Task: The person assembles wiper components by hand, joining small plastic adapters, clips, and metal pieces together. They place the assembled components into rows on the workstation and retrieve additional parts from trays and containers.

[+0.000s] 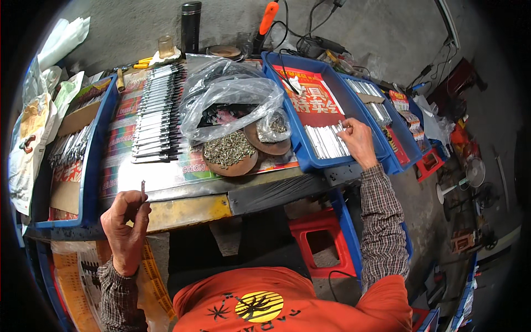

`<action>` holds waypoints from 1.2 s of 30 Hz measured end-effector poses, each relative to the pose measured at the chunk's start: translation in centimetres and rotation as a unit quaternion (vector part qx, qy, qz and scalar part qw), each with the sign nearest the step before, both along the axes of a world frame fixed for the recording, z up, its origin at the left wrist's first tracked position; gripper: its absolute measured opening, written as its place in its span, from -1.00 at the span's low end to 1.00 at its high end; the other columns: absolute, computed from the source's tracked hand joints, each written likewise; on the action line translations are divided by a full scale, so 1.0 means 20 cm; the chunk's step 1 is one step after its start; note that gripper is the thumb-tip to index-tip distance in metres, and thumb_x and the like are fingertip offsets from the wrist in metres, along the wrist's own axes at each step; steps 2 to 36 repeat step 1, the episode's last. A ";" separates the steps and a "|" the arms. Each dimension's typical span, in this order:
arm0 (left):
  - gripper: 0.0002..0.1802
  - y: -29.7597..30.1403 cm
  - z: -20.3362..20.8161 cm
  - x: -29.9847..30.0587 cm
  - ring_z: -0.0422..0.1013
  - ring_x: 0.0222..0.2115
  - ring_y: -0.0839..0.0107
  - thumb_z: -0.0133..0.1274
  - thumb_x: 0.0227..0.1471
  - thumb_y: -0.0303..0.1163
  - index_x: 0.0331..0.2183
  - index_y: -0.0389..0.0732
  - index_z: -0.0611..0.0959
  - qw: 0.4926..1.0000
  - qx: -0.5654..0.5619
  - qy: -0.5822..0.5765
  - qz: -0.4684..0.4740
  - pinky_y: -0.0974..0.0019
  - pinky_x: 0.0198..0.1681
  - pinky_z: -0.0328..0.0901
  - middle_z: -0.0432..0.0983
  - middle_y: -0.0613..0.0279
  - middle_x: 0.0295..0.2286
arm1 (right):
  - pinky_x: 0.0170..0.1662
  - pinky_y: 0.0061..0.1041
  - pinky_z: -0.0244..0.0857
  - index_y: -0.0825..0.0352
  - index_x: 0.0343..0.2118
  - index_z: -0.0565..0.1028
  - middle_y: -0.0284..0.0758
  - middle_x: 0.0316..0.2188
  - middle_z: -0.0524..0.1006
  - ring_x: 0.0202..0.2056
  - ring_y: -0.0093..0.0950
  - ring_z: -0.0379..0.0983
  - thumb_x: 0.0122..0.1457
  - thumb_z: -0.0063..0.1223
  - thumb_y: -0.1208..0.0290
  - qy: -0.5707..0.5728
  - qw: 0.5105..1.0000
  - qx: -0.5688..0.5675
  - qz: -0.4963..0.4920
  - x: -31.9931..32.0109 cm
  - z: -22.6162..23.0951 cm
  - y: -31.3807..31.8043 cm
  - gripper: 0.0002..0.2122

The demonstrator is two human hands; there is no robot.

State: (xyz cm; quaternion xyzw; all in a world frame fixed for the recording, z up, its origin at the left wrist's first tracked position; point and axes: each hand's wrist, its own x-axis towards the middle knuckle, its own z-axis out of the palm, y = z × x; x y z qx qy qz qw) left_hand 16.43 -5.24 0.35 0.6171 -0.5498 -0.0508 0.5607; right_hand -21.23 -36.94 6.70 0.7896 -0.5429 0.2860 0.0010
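My left hand (126, 229) is closed in a pinch before the table's front edge. Upright between thumb and forefinger stands a small thin metallic rod (143, 191). Over at the right, my right hand (358, 139) reaches into a blue tray (369, 145), its fingertips closed at the right end of a row of white tubes (323, 143). A tube's tip seems to show at those fingers; the rest is hidden. Between my hands, many small metal pieces (229, 150) fill a round dish. Behind my left hand, slim silver-and-black pen-like parts (157, 119) lie stacked in a long row.
A clear plastic bag (232, 91) slumps behind the dish, beside a smaller brown dish (268, 148). Another blue tray (94, 160) with thin parts stands far left. More blue trays (406, 157) continue rightward. Below the table is a red stool (326, 243); a black flask (191, 27) stands behind.
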 end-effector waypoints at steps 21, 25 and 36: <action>-0.88 0.00 0.00 0.00 0.40 -0.46 0.63 0.00 0.01 -0.71 -0.36 -0.33 0.51 1.000 0.004 0.012 -0.010 0.54 -0.38 0.28 0.41 0.34 -0.49 | -0.34 -0.35 0.33 0.36 -0.31 0.55 -0.19 -0.58 0.55 -0.47 -0.29 0.52 -0.09 0.25 0.38 0.002 1.000 0.000 0.000 0.00 0.01 0.01 -0.74; -0.88 0.00 0.00 0.00 0.40 -0.46 0.63 0.00 0.01 -0.71 -0.36 -0.33 0.51 1.000 0.004 0.012 -0.010 0.54 -0.38 0.28 0.41 0.34 -0.49 | -0.34 -0.35 0.33 0.36 -0.31 0.55 -0.19 -0.58 0.55 -0.47 -0.29 0.52 -0.09 0.25 0.38 0.002 1.000 0.000 0.000 0.00 0.01 0.01 -0.74; -0.88 0.00 0.00 0.00 0.40 -0.46 0.63 0.00 0.01 -0.71 -0.36 -0.33 0.51 1.000 0.004 0.012 -0.010 0.54 -0.38 0.28 0.41 0.34 -0.49 | -0.34 -0.35 0.33 0.36 -0.31 0.55 -0.19 -0.58 0.55 -0.47 -0.29 0.52 -0.09 0.25 0.38 0.002 1.000 0.000 0.000 0.00 0.01 0.01 -0.74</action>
